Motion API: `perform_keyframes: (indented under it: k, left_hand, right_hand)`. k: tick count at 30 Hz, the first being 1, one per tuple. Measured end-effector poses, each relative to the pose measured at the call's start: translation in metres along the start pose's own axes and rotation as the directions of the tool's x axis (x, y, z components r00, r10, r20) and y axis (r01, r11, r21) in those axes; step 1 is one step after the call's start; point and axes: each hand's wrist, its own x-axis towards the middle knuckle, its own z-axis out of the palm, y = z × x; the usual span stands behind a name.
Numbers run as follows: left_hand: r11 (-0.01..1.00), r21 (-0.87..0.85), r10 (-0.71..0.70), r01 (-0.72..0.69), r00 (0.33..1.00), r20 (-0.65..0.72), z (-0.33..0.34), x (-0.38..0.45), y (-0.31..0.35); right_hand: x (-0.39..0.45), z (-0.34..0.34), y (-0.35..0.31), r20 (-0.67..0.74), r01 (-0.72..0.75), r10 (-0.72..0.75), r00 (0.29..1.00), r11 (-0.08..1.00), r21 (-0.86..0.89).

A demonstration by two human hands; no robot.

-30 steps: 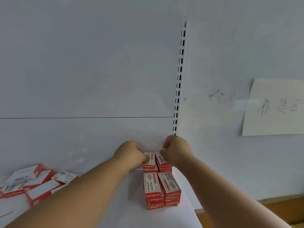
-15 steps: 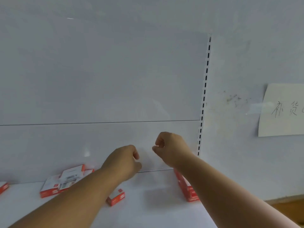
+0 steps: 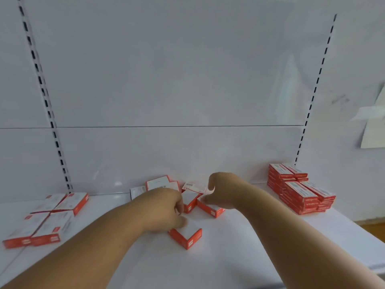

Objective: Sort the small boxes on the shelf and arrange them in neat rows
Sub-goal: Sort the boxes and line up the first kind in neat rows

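Head view, taken from above and behind both forearms, which reach forward over the white shelf [image 3: 239,257]. Nearest the camera, one small red-and-white box [image 3: 186,234] lies flat and skewed on the shelf surface, apart from any row. The left hand [image 3: 164,209] is over its rear corner, knuckles up, fingers curled downward; the fingertips are blurred, and whether they grip this box or merely touch it cannot be told.

Just beyond, the right hand [image 3: 220,193] hangs over a loose cluster of boxes [image 3: 195,197] at mid-shelf, wrist bent, thumb and fingers curved toward one another with a gap between them. Its fingertips meet the top of a box [image 3: 210,206] lying at the right edge of that cluster; a firm hold is not visible. The cluster is unordered: boxes tilted, overlapping, some showing white faces and a barcode.

To the left, four flat boxes [image 3: 50,220] lie touching in a rough block near the shelf's front and left upright. To the right, at the far corner, stacked boxes [image 3: 300,189] stand in two neat piles, one before the other, several layers high, beside the right slotted upright [image 3: 312,97].

Behind everything, the white back panel [image 3: 166,80] carries the left slotted upright [image 3: 43,97]. A sheet of paper [image 3: 373,130] is fixed to the wall at far right, blurred.
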Motion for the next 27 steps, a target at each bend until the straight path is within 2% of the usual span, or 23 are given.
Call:
perform_keyframes:
  k: [3, 5, 6, 8, 9, 11, 12, 13, 14, 15, 16, 17, 18, 19, 20, 21, 22, 24, 27]
  left_hand:
    - [0.996, 0.021, 0.082, -0.085, 0.993, 0.085, 0.001, -0.008, -0.004]
    - [0.991, 0.025, 0.125, -0.13, 0.98, 0.153, 0.001, -0.013, -0.008]
    - [0.989, 0.021, 0.142, -0.148, 0.976, 0.166, 0.002, -0.015, -0.01]
    - [0.984, 0.02, 0.173, -0.178, 0.975, 0.137, 0.004, -0.018, -0.013]
    - [0.981, 0.02, 0.188, -0.191, 0.977, 0.099, 0.006, -0.019, -0.013]
    - [0.984, -0.041, 0.174, -0.174, 0.985, 0.009, 0.008, -0.017, -0.014]
    - [0.976, -0.157, 0.142, -0.149, 0.988, -0.056, 0.007, -0.015, -0.015]
    - [0.93, -0.344, 0.092, -0.129, 0.988, -0.12, 0.004, -0.012, -0.017]
    - [0.808, -0.577, 0.023, -0.123, 0.984, -0.177, -0.001, -0.008, -0.018]
    - [0.597, -0.793, -0.069, -0.119, 0.978, -0.198, -0.007, -0.004, -0.017]
    - [0.334, -0.937, -0.149, -0.105, 0.975, -0.163, -0.013, -0.001, -0.015]
    - [0.064, -0.993, -0.187, -0.097, 0.976, -0.108, -0.016, 0.002, -0.01]
    - [-0.147, -0.985, -0.198, -0.095, 0.978, -0.065, -0.017, 0.004, -0.006]
    - [-0.283, -0.954, -0.198, -0.1, 0.979, -0.043, -0.014, 0.007, -0.003]
    - [-0.355, -0.929, -0.198, -0.109, 0.979, -0.039, -0.009, 0.009, 0.0]
    - [-0.38, -0.917, -0.204, -0.118, 0.978, -0.041, -0.001, 0.012, 0.002]
    - [-0.364, -0.923, -0.224, -0.124, 0.974, -0.043, 0.007, 0.013, 0.003]
    - [-0.236, -0.963, -0.302, -0.127, 0.952, -0.051, 0.019, 0.017, 0.0]
    - [-0.077, -0.989, -0.378, -0.13, 0.921, -0.091, 0.025, 0.019, -0.009]
  right_hand:
    - [-0.006, 0.006, -0.004, 0.052, -0.025, 0.029, 0.998, 0.997, -0.072]
    - [-0.01, 0.008, -0.003, 0.042, -0.038, 0.04, 0.998, 0.998, -0.048]
    - [-0.009, 0.009, 0.0, 0.024, -0.049, 0.048, 0.999, 0.999, 0.023]
    - [-0.008, 0.01, 0.006, -0.028, -0.053, 0.065, 0.998, 0.95, 0.309]
    - [-0.007, 0.009, 0.008, -0.06, -0.04, 0.079, 0.995, 0.872, 0.488]
    - [-0.006, 0.004, 0.011, -0.102, 0.009, 0.122, 0.987, 0.598, 0.802]
    - [-0.007, 0.0, 0.01, -0.096, 0.038, 0.117, 0.989, 0.422, 0.906]
    - [-0.009, -0.005, 0.009, -0.087, 0.063, 0.088, 0.992, 0.248, 0.967]
    - [-0.01, -0.01, 0.009, -0.088, 0.082, 0.051, 0.995, 0.101, 0.991]
    - [-0.011, -0.015, 0.008, -0.095, 0.095, 0.018, 0.995, -0.008, 0.995]
    - [-0.01, -0.02, 0.007, -0.104, 0.104, 0.0, 0.995, -0.078, 0.992]
    - [-0.008, -0.026, 0.005, -0.113, 0.111, -0.009, 0.994, -0.125, 0.986]
    - [-0.005, -0.029, 0.003, -0.119, 0.117, -0.001, 0.993, -0.155, 0.981]
    - [-0.003, -0.03, 0.0, -0.119, 0.119, 0.007, 0.993, -0.169, 0.979]
    - [-0.001, -0.028, -0.005, -0.116, 0.116, 0.009, 0.993, -0.172, 0.978]
    - [0.0, -0.021, -0.009, -0.106, 0.105, 0.001, 0.994, -0.183, 0.978]
    - [0.002, -0.012, -0.012, -0.085, 0.082, -0.007, 0.996, -0.212, 0.974]
    - [0.007, 0.008, -0.014, 0.004, -0.006, -0.006, 1.0, -0.279, 0.96]
    - [0.015, 0.026, -0.011, 0.094, -0.09, 0.005, 0.996, -0.263, 0.961]
